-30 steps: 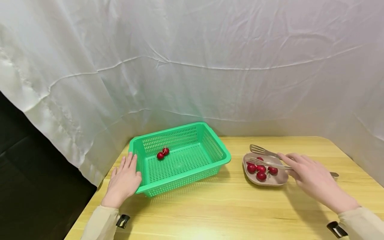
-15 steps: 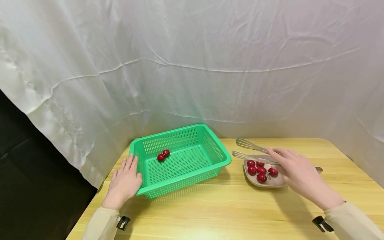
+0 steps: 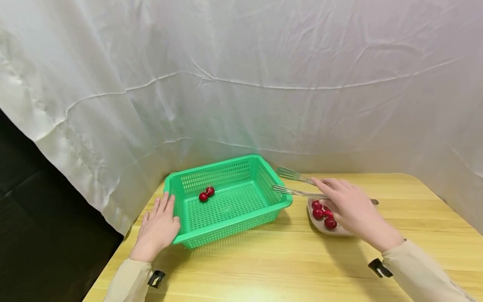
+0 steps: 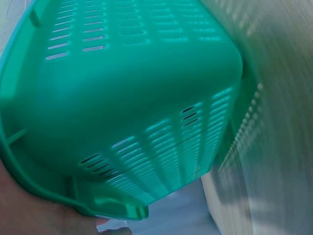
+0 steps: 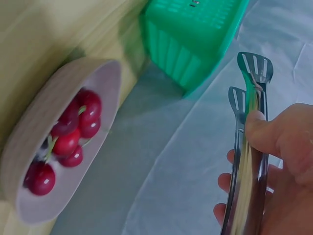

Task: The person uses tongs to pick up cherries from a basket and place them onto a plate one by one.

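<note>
My left hand (image 3: 156, 230) rests on the left rim of a green perforated plastic basket (image 3: 234, 223), fingers extended over the edge. Two red cherries (image 3: 203, 196) lie together on the basket floor. Metal serving tongs (image 3: 302, 193) with slotted ends are held in my right hand (image 3: 356, 209), thumb along one arm in the right wrist view. Their two arms stand apart with nothing between the slotted ends (image 5: 257, 66), which reach the basket's right rim in the head view. Under that hand is a small pinkish dish (image 5: 46, 110) with several cherries (image 5: 66, 142), partly hidden from the head camera.
A light wooden table (image 3: 264, 268) carries everything. Pale cloth (image 3: 241, 84) hangs behind the table and at its sides. Dark material (image 3: 45, 222) shows at the left beyond the table edge.
My right hand has carried the tongs leftward from above the dish to the basket's right rim, uncovering then partly covering the dish. The left hand and basket stay in place.
</note>
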A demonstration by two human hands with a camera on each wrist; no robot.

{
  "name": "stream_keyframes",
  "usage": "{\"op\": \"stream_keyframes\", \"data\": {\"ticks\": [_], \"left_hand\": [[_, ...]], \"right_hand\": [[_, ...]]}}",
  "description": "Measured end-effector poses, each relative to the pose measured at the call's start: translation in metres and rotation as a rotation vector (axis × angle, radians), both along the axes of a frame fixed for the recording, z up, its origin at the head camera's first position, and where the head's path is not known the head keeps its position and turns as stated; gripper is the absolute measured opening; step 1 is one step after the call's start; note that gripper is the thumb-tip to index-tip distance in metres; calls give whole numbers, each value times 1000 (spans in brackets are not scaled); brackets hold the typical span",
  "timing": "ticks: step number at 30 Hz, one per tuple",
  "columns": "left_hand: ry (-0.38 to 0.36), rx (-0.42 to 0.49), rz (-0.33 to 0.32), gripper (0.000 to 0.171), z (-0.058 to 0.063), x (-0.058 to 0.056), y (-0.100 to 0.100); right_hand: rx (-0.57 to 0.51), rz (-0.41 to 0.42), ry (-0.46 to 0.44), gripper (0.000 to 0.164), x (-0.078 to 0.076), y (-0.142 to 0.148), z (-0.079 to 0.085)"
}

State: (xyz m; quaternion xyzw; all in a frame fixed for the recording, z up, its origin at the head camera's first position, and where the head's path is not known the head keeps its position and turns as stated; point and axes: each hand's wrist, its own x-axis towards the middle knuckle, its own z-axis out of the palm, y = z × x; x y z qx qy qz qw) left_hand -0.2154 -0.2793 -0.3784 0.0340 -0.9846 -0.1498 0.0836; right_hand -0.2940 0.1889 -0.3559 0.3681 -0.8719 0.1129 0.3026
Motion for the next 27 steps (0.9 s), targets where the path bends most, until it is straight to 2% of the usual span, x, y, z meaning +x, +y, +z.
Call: {"op": "stream_keyframes", "data": {"ticks": [5,12,18,27], "left_hand": [[10,-4,-2,62,-1,1,0],[9,-1,2,62,-1,0,-1],[-1,2,-1,62,-1,-1,-1],[-25,-22,5,63,4,-1,1]], "right_hand": [[17,9,-47,69,-9,-19,3],[103,5,-89,62,-25,-50,8],[155,11,-81,60,-36,-75,12],[229,73,-98,61,-48,-106,19]]}}
